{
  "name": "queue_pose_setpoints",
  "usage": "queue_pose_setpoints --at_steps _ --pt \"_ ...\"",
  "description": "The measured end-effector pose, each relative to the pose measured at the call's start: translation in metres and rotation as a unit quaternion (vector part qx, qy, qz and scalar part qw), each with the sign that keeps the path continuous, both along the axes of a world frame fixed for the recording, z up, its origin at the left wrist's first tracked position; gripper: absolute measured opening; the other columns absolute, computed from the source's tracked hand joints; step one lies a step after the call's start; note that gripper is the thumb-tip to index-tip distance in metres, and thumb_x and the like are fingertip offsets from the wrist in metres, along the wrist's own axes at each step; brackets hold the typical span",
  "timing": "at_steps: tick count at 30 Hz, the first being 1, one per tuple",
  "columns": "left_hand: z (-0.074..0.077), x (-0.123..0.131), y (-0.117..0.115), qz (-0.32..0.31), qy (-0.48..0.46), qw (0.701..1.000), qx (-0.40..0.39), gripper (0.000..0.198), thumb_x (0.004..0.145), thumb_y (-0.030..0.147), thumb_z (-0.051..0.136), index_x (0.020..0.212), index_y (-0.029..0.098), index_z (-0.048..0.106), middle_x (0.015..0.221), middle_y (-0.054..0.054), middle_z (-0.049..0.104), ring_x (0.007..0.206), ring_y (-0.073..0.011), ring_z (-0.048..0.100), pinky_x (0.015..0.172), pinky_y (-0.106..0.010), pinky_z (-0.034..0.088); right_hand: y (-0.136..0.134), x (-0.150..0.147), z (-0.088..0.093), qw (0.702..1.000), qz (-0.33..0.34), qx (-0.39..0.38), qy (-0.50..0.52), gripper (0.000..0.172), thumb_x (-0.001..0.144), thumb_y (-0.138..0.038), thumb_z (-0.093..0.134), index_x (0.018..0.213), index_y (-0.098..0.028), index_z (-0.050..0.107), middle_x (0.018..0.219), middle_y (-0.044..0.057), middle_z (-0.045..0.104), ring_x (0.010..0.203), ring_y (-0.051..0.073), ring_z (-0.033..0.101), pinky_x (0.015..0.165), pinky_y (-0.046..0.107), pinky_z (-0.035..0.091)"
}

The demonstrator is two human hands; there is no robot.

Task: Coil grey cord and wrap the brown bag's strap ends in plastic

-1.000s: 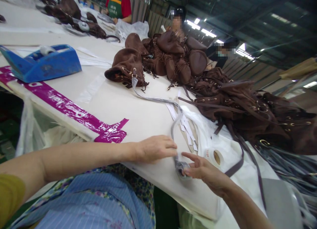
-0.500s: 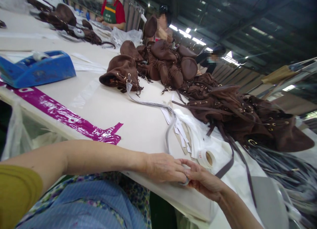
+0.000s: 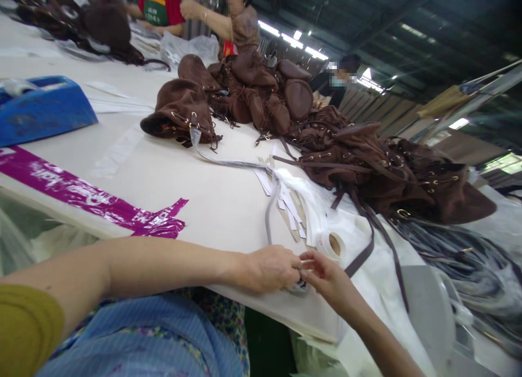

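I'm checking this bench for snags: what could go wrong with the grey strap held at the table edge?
The left hand and right hand pinch a long grey strap that runs to a brown suede bag; a tug might drag it. The strap also crosses loose white paper slips, which could scatter.

The long, thin grey strap point(image 3: 267, 216) lies flat and loose on the white counter point(image 3: 212, 203), bends from the brown bag point(image 3: 179, 102) down to the near edge, and its end sits rolled up small between the left hand point(image 3: 271, 268) and right hand point(image 3: 326, 276).
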State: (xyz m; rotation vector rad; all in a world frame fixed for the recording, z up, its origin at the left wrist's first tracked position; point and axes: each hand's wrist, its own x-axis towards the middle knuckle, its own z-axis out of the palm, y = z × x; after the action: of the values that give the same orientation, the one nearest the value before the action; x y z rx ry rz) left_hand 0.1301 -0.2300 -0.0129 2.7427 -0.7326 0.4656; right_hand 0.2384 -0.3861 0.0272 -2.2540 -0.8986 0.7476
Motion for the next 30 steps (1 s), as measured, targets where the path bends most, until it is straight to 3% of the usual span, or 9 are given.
queue_pose_setpoints --at_steps 2,4,8,12,16,21,25,30 --pt "0.001 0.002 -0.007 0.033 0.02 0.999 0.004 0.004 0.077 0.016 0.063 0.073 0.015 0.062 0.08 -0.006 0.06 0.072 -0.0203 0.056 0.061 -0.033 0.042 -0.005 -0.014 -0.001 0.982 0.0 0.045 -0.182 0.015 0.08 -0.035 0.057 0.087 -0.022 0.058 0.08 0.004 0.063 0.066 0.019 0.056 0.066 0.033 0.043" --pt "0.001 0.002 -0.009 0.045 0.038 0.998 0.005 0.004 0.079 0.017 0.061 0.08 0.014 0.063 0.082 -0.007 0.061 0.074 -0.0211 0.057 0.062 -0.033 0.043 -0.012 -0.028 -0.003 0.967 0.031 0.064 -0.246 0.014 0.086 -0.03 0.048 0.089 -0.023 0.059 0.083 0.005 0.063 0.073 0.021 0.059 0.071 0.033 0.044" --pt "-0.002 -0.001 0.0 0.025 0.055 0.998 -0.02 0.013 0.087 0.027 0.057 0.092 0.016 0.062 0.089 -0.006 0.06 0.076 -0.0192 0.058 0.066 -0.029 0.045 -0.024 -0.043 -0.012 0.978 0.093 0.044 -0.183 0.023 0.09 -0.026 0.038 0.108 -0.021 0.053 0.087 0.006 0.065 0.078 0.021 0.063 0.069 0.03 0.046" --pt "0.001 -0.013 0.011 0.026 0.066 0.996 -0.05 0.019 0.086 0.019 0.057 0.105 0.016 0.054 0.097 -0.006 0.059 0.081 -0.0165 0.058 0.069 -0.025 0.045 -0.025 -0.041 -0.014 0.973 0.136 0.003 -0.186 0.022 0.089 -0.028 0.043 0.108 -0.021 0.052 0.088 0.005 0.063 0.08 0.022 0.061 0.072 0.032 0.046" --pt "0.012 -0.029 0.007 0.097 0.13 0.987 0.007 0.007 0.086 0.016 0.053 0.093 0.016 0.055 0.091 -0.006 0.062 0.079 -0.0185 0.06 0.066 -0.027 0.045 -0.014 -0.038 -0.01 0.965 0.151 -0.027 -0.214 0.016 0.092 -0.032 0.043 0.098 -0.024 0.056 0.092 0.004 0.06 0.084 0.021 0.059 0.073 0.032 0.043" --pt "0.023 -0.046 0.002 0.037 0.157 0.985 0.054 0.011 0.082 0.013 0.055 0.092 0.016 0.055 0.089 -0.005 0.062 0.076 -0.0178 0.06 0.063 -0.026 0.044 -0.005 -0.031 -0.013 0.969 0.157 -0.012 -0.188 0.023 0.095 -0.033 0.038 0.083 -0.022 0.055 0.08 0.002 0.057 0.08 0.02 0.056 0.072 0.032 0.04" --pt "0.023 -0.054 0.014 0.02 0.15 0.987 0.061 0.013 0.076 0.014 0.063 0.087 0.016 0.056 0.088 -0.004 0.06 0.075 -0.0172 0.059 0.06 -0.026 0.043 -0.007 -0.027 -0.021 0.975 0.148 0.005 -0.163 0.021 0.094 -0.033 0.041 0.083 -0.022 0.055 0.08 0.002 0.056 0.08 0.02 0.054 0.073 0.033 0.039" --pt "0.018 -0.037 0.035 0.047 0.118 0.99 0.057 0.006 0.082 0.016 0.059 0.077 0.019 0.057 0.083 -0.002 0.061 0.066 -0.0157 0.056 0.054 -0.027 0.037 -0.012 -0.031 -0.029 0.969 0.166 0.039 -0.177 0.023 0.096 -0.031 0.04 0.079 -0.022 0.053 0.076 0.001 0.054 0.076 0.02 0.05 0.07 0.033 0.037"
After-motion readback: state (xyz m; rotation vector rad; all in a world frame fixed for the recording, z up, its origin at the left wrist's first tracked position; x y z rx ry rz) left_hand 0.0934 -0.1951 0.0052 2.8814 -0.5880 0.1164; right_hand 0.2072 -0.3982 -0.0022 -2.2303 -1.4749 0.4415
